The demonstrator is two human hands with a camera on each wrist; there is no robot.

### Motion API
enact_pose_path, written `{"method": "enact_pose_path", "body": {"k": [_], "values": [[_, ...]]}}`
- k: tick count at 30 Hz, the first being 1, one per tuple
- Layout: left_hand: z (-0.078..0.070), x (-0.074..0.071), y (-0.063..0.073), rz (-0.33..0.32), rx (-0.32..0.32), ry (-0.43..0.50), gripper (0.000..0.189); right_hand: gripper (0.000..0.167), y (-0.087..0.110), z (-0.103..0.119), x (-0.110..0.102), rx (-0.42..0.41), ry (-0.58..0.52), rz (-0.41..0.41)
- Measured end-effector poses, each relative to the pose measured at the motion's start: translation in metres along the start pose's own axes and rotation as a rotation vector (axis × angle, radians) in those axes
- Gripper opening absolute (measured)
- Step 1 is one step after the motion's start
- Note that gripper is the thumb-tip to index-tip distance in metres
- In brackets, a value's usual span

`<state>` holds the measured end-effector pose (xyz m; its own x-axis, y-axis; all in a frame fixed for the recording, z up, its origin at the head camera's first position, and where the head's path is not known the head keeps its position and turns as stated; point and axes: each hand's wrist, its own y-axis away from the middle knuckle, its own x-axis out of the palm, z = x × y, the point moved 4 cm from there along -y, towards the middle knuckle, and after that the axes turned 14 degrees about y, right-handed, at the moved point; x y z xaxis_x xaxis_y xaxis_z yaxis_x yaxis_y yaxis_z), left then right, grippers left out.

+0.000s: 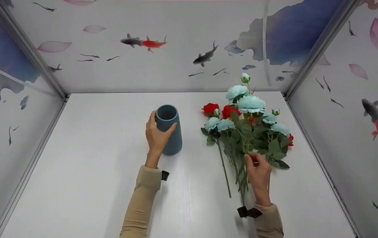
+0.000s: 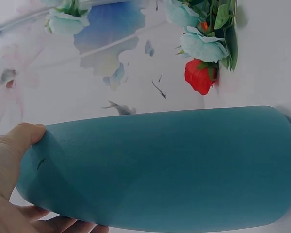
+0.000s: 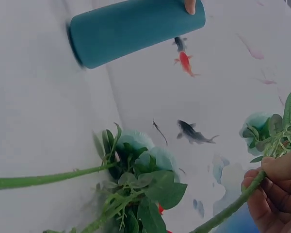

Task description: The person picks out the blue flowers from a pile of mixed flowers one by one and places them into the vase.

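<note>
A tall blue vase [image 1: 174, 137] stands upright on the white table, its dark mouth facing up. My left hand [image 1: 156, 136] grips it near the top, thumb on one side and fingers round the other; the left wrist view shows the vase's smooth side [image 2: 160, 170]. Between thumb and fingertips, my right hand [image 1: 260, 172] pinches a green artificial flower stem [image 3: 228, 209]. Pale blue blooms [image 3: 256, 128] show beyond that hand in the right wrist view. Around it in the head view are more pale blue flowers [image 1: 251, 103] and red roses [image 1: 210, 109] with green leaves.
Several loose stems lie on the table right of the vase, one long stem [image 1: 223, 168] apart from the bunch. White panels with painted fish [image 1: 205, 58] enclose the table [image 1: 86, 158] at the back and both sides, joined by metal corner strips [image 1: 324, 43].
</note>
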<state>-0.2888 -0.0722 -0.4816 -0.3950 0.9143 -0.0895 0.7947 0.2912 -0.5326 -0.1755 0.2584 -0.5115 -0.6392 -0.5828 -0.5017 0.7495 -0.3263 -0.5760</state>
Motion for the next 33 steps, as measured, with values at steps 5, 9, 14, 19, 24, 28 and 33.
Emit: {"method": "enact_pose_path", "body": {"k": [5, 9, 14, 19, 24, 28, 33], "values": [[-0.002, -0.001, 0.003, 0.006, 0.009, 0.003, 0.076, 0.006, -0.003, 0.037, -0.005, -0.052, -0.068, -0.01], [-0.002, -0.002, 0.005, 0.013, 0.006, 0.006, 0.077, 0.007, -0.004, 0.056, -0.004, -0.057, -0.136, 0.012], [-0.003, -0.003, 0.007, 0.019, -0.013, 0.003, 0.077, 0.007, -0.004, 0.066, 0.001, -0.072, -0.193, 0.028], [-0.005, -0.005, 0.01, 0.032, -0.026, 0.008, 0.076, 0.006, -0.004, 0.074, 0.004, -0.076, -0.227, 0.054], [-0.01, -0.008, 0.014, 0.038, 0.017, 0.015, 0.074, 0.005, -0.004, 0.081, 0.006, -0.052, -0.264, 0.089], [-0.013, -0.01, 0.019, 0.04, 0.036, 0.022, 0.073, 0.005, -0.003, 0.087, 0.008, -0.067, -0.278, 0.094], [-0.014, -0.012, 0.025, 0.052, 0.043, 0.045, 0.073, 0.005, -0.002, 0.094, 0.01, -0.086, -0.281, 0.094]]}}
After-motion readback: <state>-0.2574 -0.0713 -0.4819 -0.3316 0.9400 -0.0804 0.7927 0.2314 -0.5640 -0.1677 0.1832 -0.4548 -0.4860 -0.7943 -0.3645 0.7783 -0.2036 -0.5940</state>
